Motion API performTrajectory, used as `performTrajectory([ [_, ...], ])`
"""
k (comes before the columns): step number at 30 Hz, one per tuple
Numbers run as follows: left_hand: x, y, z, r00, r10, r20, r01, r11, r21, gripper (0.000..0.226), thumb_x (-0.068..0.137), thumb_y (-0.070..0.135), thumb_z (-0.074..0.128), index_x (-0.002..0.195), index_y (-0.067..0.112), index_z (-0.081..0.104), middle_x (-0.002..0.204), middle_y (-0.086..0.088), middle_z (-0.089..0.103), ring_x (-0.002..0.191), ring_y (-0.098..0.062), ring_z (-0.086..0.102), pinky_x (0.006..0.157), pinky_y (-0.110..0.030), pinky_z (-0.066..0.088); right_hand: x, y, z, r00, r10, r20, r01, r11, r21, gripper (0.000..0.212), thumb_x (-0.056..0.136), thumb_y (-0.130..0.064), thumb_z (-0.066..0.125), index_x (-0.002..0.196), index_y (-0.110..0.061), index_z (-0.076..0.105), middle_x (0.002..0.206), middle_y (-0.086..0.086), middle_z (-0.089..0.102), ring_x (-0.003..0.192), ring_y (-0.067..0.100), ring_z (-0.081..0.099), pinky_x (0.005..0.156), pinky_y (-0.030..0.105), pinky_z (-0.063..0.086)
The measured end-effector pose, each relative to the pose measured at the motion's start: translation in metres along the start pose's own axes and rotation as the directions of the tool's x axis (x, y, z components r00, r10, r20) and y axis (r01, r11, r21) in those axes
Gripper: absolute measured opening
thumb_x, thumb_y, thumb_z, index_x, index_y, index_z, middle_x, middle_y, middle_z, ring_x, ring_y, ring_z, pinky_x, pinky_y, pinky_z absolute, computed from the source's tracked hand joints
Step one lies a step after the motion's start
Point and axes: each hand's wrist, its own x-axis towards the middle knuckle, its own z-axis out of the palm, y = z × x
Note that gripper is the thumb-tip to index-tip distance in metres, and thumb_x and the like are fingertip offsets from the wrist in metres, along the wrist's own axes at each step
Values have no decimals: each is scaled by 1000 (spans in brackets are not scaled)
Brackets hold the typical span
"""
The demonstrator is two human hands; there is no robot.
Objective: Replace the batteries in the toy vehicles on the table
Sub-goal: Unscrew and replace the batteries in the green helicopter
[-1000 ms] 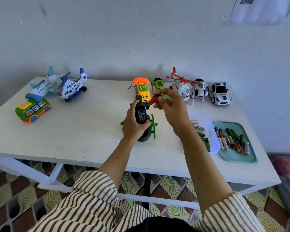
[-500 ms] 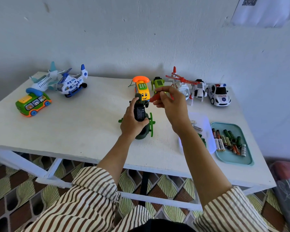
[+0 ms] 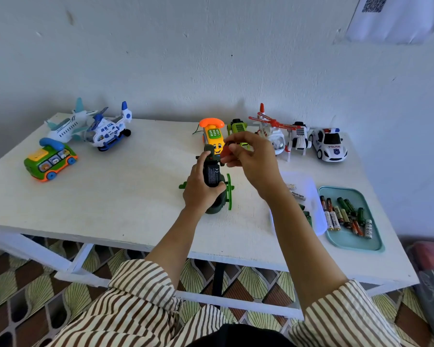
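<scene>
While the left hand (image 3: 198, 186) grips an upturned green toy helicopter (image 3: 212, 174) mid-surface (image 3: 135, 196), the right hand (image 3: 251, 159) pinches a small tool (image 3: 225, 153) at its underside, apparently unscrewing the battery cover. Next comes steady turning, then lifting that cover.

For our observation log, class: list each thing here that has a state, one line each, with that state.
green helicopter: belly up, gripped
left hand: grips the helicopter
right hand: pinches a small red tool
teal tray: holds loose batteries
police car: upright on wheels
</scene>
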Motion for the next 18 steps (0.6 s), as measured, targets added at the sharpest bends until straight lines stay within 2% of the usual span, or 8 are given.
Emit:
performTrajectory([
  [2,0,-2,-1,1000,6,-2,-6,1000,-10,84,73,25,75,143,36,30,128,2,51,109,-20,56,68,-31,48,3,0,4,999,-29,-31,27,997,-68,21,96,1,44,96,-8,63,90,21,64,64,12,62,61,16,51],
  [4,0,-4,-2,1000,13,-2,-13,1000,-24,84,73,25,76,143,35,30,128,2,52,109,-20,56,71,-35,54,6,2,5,996,-68,-57,59,988,-139,23,97,-7,46,88,-15,65,96,20,62,66,16,61,63,19,50],
  [6,0,-4,-2,1000,13,-2,-13,999,-31,84,73,25,76,142,35,30,129,2,51,111,-20,56,75,-38,55,7,4,6,994,-96,-58,83,977,-194,22,95,-14,52,81,-21,67,94,13,60,68,14,60,65,20,48],
  [8,0,-5,-2,1000,7,0,-7,1000,-31,84,73,25,76,142,35,29,129,2,51,112,-20,55,76,-39,55,6,4,7,994,-101,-52,89,976,-201,18,93,-15,55,84,-22,69,94,12,60,65,11,59,63,16,47],
  [11,0,-4,-3,1000,2,4,-2,999,-32,85,73,24,76,143,35,29,131,2,50,112,-19,54,76,-38,54,8,0,8,997,-41,-66,35,996,-84,13,93,-10,56,102,-10,65,92,18,64,50,14,58,50,20,44],
  [13,1,-6,-3,1000,4,4,-4,999,-39,85,73,24,76,143,35,29,131,2,49,113,-19,53,77,-38,54,9,-4,8,998,-6,-65,5,1000,-16,12,93,-4,52,104,-3,57,90,21,65,44,13,59,44,23,45],
  [16,1,-7,-4,1000,1,13,0,998,-58,85,73,23,76,143,35,28,131,2,49,113,-18,54,78,-39,55,11,-5,9,998,10,-66,-11,1000,-21,15,97,-2,44,99,6,56,85,28,64,53,14,63,51,21,49],
  [18,1,-9,-4,1000,4,13,-3,998,-64,85,72,25,76,142,36,28,130,3,49,112,-19,55,78,-43,56,12,-4,12,997,14,-81,-21,996,-86,18,97,-10,45,95,0,60,86,24,64,57,14,61,56,22,49],
])
